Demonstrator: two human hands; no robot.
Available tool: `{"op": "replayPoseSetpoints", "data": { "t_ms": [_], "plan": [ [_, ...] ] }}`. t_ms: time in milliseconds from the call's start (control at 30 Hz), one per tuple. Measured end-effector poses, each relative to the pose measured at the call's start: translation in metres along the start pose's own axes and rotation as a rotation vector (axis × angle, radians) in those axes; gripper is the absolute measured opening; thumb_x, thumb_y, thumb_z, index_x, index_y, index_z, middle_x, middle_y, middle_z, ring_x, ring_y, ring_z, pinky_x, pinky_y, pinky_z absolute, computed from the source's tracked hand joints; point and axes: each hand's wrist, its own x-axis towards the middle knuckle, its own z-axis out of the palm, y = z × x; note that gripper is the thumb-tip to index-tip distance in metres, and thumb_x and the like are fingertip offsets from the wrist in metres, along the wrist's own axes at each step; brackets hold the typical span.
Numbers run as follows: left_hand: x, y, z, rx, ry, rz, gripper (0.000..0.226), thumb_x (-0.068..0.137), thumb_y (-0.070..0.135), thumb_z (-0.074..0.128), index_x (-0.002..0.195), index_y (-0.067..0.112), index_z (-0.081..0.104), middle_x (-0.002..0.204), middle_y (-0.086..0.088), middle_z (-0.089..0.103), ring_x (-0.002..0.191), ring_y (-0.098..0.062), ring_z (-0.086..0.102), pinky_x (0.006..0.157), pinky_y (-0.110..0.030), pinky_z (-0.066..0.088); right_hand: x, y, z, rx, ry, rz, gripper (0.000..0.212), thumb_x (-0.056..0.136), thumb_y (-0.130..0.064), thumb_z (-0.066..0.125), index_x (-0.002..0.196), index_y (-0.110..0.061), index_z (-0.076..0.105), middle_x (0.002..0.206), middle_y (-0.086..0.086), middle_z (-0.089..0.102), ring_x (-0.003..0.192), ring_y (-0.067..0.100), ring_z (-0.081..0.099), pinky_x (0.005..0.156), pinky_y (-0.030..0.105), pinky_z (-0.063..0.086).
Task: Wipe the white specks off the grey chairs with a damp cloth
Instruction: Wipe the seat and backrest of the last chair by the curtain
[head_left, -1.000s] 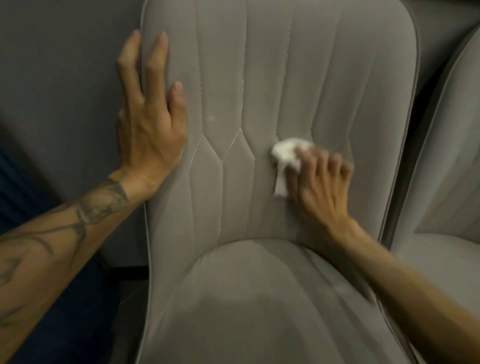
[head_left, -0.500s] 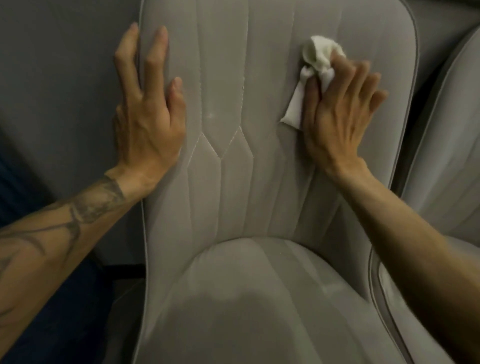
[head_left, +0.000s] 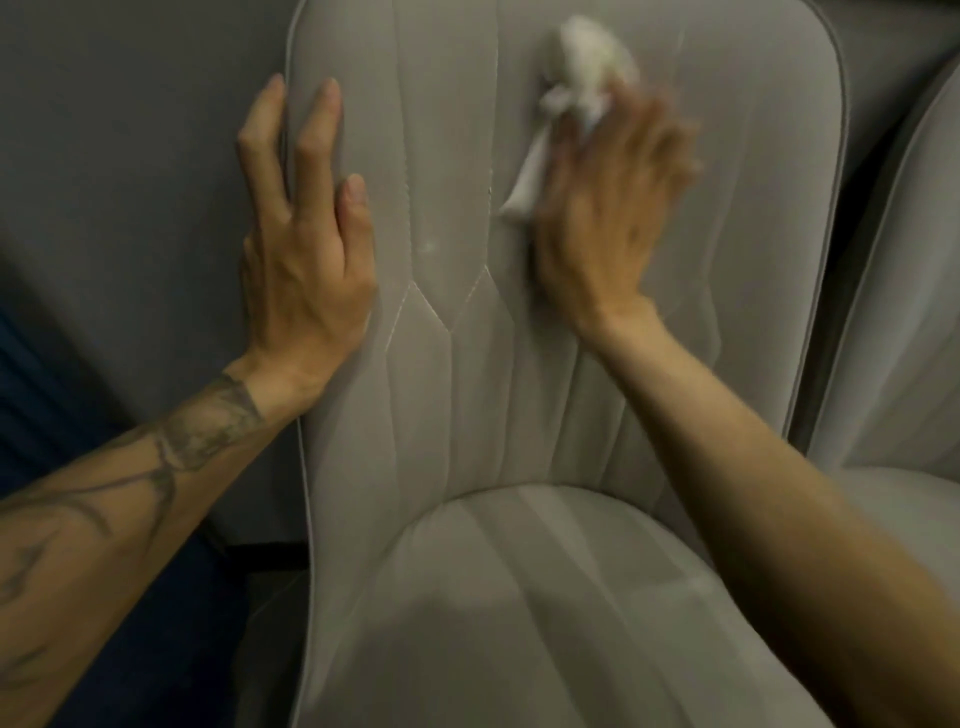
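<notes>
1. Two hands are on the nearer grey chair. The left hand lies flat on the left edge of the backrest with its fingers spread, bracing it.
2. The right hand is high on the backrest, right of centre. It is smeared by motion, but its fingers seem to lie fairly straight over the cloth and press it to the fabric rather than pinch it.
3. The cloth is white and bunched above the fingertips, near the top edge of the backrest. A loose tail hangs down beside the thumb.
4. The step in hand looks like wiping the upper backrest, so the task is well short of done.
5. One pale white speck sits on the centre-left panel, between the two hands and just above the stitched point.
6. The next move probably calls for bringing the cloth down and left onto that speck while the left hand braces the chair.
7. A second grey chair stands just beside this one on the right, and no hand is on it.
</notes>
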Motion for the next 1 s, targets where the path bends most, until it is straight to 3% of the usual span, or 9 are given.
{"op": "replayPoseSetpoints", "data": {
  "t_ms": [67,133,300,433,500,667,833,933,1000],
  "plan": [
    [0.0,-0.001,-0.001,-0.005,-0.005,-0.006,0.045,0.109,0.008,0.046,0.154,-0.001,0.044,0.154,-0.035,0.036,0.136,-0.014,0.033,0.101,0.009,0.013,-0.031,-0.01,-0.009,0.044,-0.106,-0.339,0.039,0.103,-0.038,0.044,0.13,-0.013,0.057,0.118,0.013,0.06,0.1,0.03,0.049,0.081,0.042,0.032],
    [-0.001,0.0,-0.001,-0.021,-0.016,-0.02,0.046,0.11,0.01,0.045,0.155,0.001,0.044,0.156,-0.033,0.035,0.139,-0.018,0.035,0.102,0.008,0.015,-0.02,0.007,-0.011,0.008,-0.09,-0.46,0.033,0.103,-0.04,0.046,0.124,-0.017,0.057,0.11,0.011,0.06,0.094,0.025,0.04,0.077,0.04,0.028],
    [-0.001,-0.002,0.0,-0.005,-0.036,-0.046,0.046,0.112,0.018,0.042,0.157,0.008,0.043,0.16,-0.026,0.034,0.135,-0.012,0.039,0.095,-0.018,0.041,0.011,-0.016,0.0,-0.046,0.18,0.074,0.037,0.098,-0.037,0.053,0.118,-0.008,0.065,0.114,0.018,0.066,0.099,0.037,0.058,0.081,0.044,0.03],
    [-0.002,-0.004,0.002,-0.014,-0.025,-0.034,0.046,0.112,0.017,0.043,0.156,0.007,0.043,0.16,-0.027,0.035,0.133,-0.009,0.036,0.093,-0.023,0.042,-0.051,-0.051,-0.01,0.156,-0.125,-0.257,0.037,0.1,-0.038,0.049,0.125,-0.013,0.061,0.113,0.011,0.062,0.095,0.031,0.052,0.08,0.042,0.034],
    [-0.002,-0.005,0.003,0.003,-0.019,-0.037,0.046,0.112,0.019,0.043,0.157,0.009,0.043,0.16,-0.025,0.035,0.131,-0.007,0.037,0.086,-0.02,0.043,-0.039,-0.032,-0.013,0.134,-0.129,-0.363,0.035,0.102,-0.041,0.044,0.121,-0.017,0.06,0.105,0.007,0.059,0.09,0.027,0.047,0.076,0.04,0.031],
    [-0.003,-0.006,0.004,0.005,-0.029,-0.045,0.046,0.111,0.018,0.043,0.157,0.01,0.043,0.161,-0.024,0.035,0.132,-0.005,0.036,0.085,-0.013,0.037,-0.035,-0.057,-0.01,0.099,-0.066,-0.08,0.033,0.102,-0.04,0.045,0.12,-0.015,0.06,0.109,0.009,0.058,0.09,0.03,0.049,0.076,0.042,0.033],
    [-0.002,-0.002,0.001,0.015,-0.048,-0.062,0.047,0.112,0.022,0.041,0.159,0.013,0.042,0.164,-0.021,0.034,0.131,-0.013,0.045,0.081,-0.014,0.039,-0.033,-0.039,-0.018,0.112,-0.132,-0.366,0.037,0.101,-0.041,0.046,0.125,-0.017,0.061,0.111,0.009,0.061,0.094,0.029,0.05,0.078,0.041,0.031],
    [-0.011,-0.005,-0.001,0.01,-0.052,-0.066,0.049,0.113,0.022,0.04,0.161,0.015,0.038,0.166,-0.02,0.03,0.135,0.011,0.04,0.081,-0.003,0.041,0.011,-0.036,-0.003,0.047,0.05,-0.104,0.044,0.104,-0.047,0.036,0.117,-0.015,0.063,0.11,0.013,0.063,0.093,0.032,0.052,0.076,0.042,0.028],
    [-0.032,-0.007,-0.005,-0.014,-0.088,-0.08,0.051,0.113,0.02,0.041,0.163,0.014,0.033,0.168,-0.021,0.025,0.138,0.03,0.02,0.089,0.01,0.031,0.004,-0.057,0.002,0.073,0.112,0.016,0.043,0.103,-0.044,0.041,0.117,-0.011,0.065,0.112,0.016,0.065,0.095,0.037,0.056,0.078,0.044,0.031]
  ]
}}
